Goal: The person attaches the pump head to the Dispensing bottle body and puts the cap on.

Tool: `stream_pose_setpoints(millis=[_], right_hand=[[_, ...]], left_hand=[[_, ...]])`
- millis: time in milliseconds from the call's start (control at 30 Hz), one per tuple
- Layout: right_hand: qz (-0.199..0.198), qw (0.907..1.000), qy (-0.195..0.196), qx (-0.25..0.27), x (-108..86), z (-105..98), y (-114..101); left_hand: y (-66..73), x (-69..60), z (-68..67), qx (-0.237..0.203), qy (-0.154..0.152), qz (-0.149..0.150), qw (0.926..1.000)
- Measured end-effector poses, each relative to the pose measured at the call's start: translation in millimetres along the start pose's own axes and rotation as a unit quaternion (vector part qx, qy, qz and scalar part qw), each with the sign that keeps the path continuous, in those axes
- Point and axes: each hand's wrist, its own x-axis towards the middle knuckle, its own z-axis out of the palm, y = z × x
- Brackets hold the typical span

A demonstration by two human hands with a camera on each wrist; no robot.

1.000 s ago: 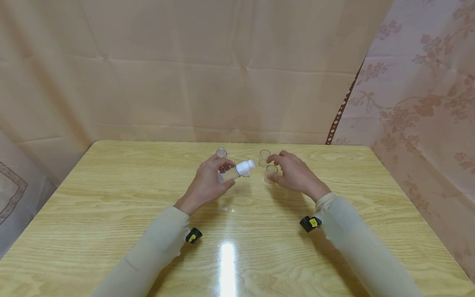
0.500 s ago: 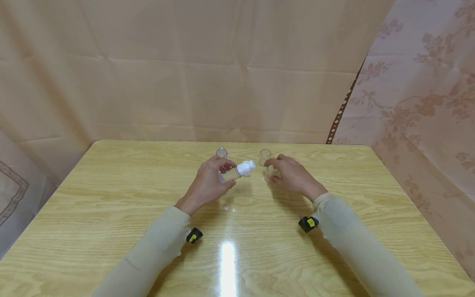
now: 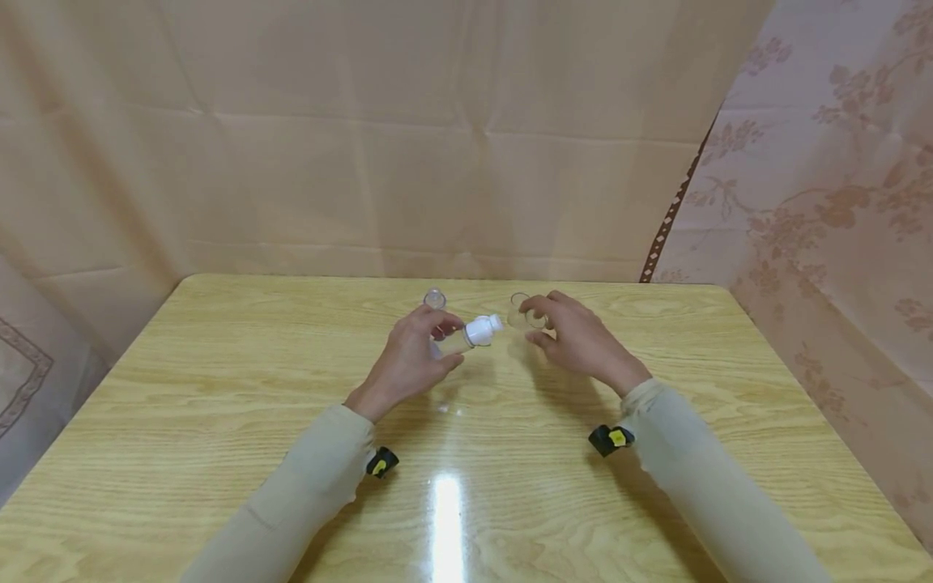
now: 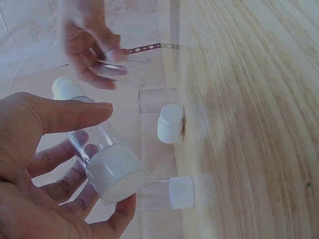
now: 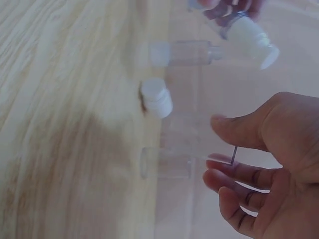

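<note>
Tilted in my left hand is a clear container with a white base and a white stepped piece at its other end; thumb and fingers grip its clear part. My right hand holds a clear cylinder between thumb and fingers, above the table in the right wrist view. Another clear cylinder stands on the table just beyond it. Between the hands, a small white stepped piece stands upright. A clear bottle with a white base stands behind my left hand.
The wood-grain table has its far edge close behind the containers. A beige curtain hangs behind it, and a flowered cloth hangs on the right.
My right hand has closed in on the nearer clear cylinder and lifted it, its rim moving up towards the far cylinder. My left hand has stayed almost still with its container.
</note>
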Motion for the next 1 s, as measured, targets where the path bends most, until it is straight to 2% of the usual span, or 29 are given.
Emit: stream_pose_setpoints(millis=[233, 400, 767, 1000], right_hand=[[-0.009, 0.9956, 0.045, 0.082, -2.2, -11, -6], [-0.017, 0.9908, 0.064, 0.118, -3.6, -15, -7], [-0.012, 0.9817, 0.071, 0.176, -6.4, -21, -11], [-0.013, 0.9791, 0.070, 0.190, -6.1, -23, -14]], left_hand=[[-0.9, 0.9, -0.7, -0.005, 0.000, 0.003, 1.0000], [-1.1, 1.3, -1.3, -0.005, 0.000, 0.005, 1.0000], [0.2, 1.3, -1.6, -0.004, -0.001, 0.002, 1.0000], [-0.6, 1.6, -1.3, -0.006, -0.002, 0.000, 1.0000]])
